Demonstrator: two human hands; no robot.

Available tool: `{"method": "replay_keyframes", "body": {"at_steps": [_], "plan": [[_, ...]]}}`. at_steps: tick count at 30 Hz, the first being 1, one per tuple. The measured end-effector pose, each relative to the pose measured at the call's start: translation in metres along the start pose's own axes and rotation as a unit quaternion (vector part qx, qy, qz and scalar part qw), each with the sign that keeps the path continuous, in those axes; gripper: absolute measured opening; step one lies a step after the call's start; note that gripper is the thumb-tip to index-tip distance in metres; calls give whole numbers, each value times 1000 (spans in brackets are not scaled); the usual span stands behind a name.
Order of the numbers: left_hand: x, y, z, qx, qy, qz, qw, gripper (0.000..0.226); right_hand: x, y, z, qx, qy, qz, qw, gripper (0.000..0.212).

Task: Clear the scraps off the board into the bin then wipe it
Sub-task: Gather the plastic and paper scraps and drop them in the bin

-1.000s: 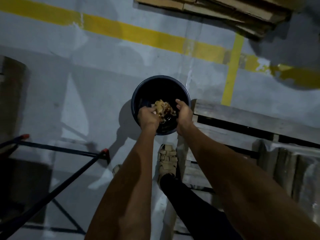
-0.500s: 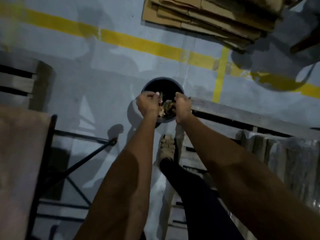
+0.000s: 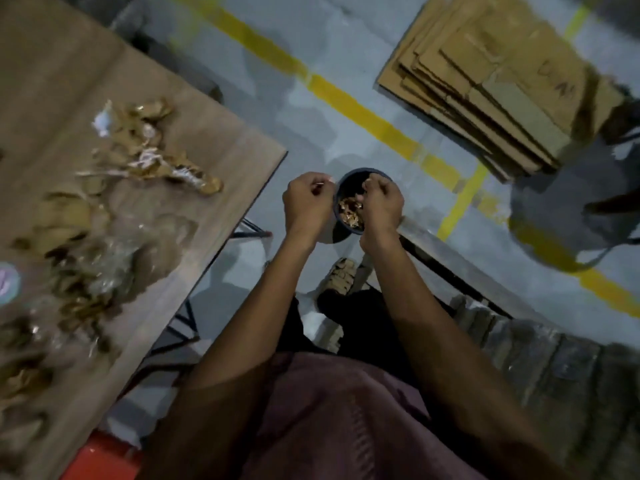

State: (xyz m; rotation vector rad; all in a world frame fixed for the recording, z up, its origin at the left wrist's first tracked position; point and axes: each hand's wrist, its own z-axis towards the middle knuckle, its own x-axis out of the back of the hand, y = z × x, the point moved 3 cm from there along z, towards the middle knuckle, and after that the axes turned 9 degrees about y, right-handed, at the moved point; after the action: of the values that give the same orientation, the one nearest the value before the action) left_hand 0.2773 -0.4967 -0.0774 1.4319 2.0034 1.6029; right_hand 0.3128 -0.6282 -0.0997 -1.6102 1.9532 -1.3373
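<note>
Presently, near: both hands are curled loosely, nothing clearly gripped; left hand (image 3: pixel 308 202) beside the bin (image 3: pixel 349 188), right hand (image 3: pixel 381 204) over it.
Farther left: scraps (image 3: pixel 145 157) are strewn along the surface (image 3: pixel 221 188); left hand is judged nearer.

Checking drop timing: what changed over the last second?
The view swung left, so the board with its leftover scraps now shows. The clump held over the bin is gone. Left hand and right hand stay above the bin.
</note>
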Motion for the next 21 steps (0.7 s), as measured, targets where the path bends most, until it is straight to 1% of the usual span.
{"method": "replay_keyframes", "body": {"at_steps": [3, 5, 6, 8, 12, 15, 18, 21], "plan": [[56, 15, -21, -21, 31, -33, 999, 11, -4, -19, -56, 62, -98, -35, 993, 15], [94, 18, -31, -27, 58, -40, 997, 11, -11, -30, -88, 94, -153, -54, 982, 17], [113, 16, -34, -26, 74, -42, 996, 11, -15, -34, -102, 106, -170, -67, 977, 19], [150, 11, -37, -25, 110, -61, 992, 10, -25, -40, -129, 122, -193, -81, 970, 20], [216, -9, -41, -24, 189, -71, 979, 12, -54, -32, -173, 152, -225, -117, 955, 18], [260, -25, -44, -33, 248, -68, 966, 13, -77, -22, -205, 178, -234, -135, 946, 25], [298, -48, -46, -15, 286, -55, 957, 28, -97, -5, -240, 220, -257, -169, 926, 35], [330, -70, -43, -28, 319, 18, 947, 50, -120, 11, -270, 280, -293, -205, 891, 47]]}}
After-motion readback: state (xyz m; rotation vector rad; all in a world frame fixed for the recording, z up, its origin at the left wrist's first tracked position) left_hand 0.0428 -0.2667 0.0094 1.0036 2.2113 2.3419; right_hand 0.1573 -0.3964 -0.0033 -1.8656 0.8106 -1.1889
